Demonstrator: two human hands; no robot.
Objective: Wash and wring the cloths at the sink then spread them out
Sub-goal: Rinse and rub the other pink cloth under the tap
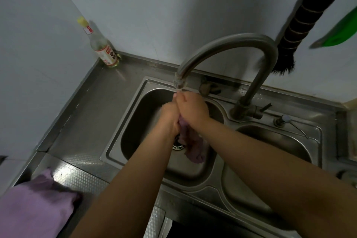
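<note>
A wet purple cloth hangs bunched into the left basin of the steel sink, its lower end near the drain. My left hand and my right hand are pressed together and both grip the cloth's upper part. They sit directly under the spout of the curved faucet, where water runs onto them. A second purple cloth lies on the counter at the lower left.
A glass bottle with a yellow cap stands in the back left corner of the steel counter. A dark brush and a green item hang on the wall. The right basin and a soap pump are nearby.
</note>
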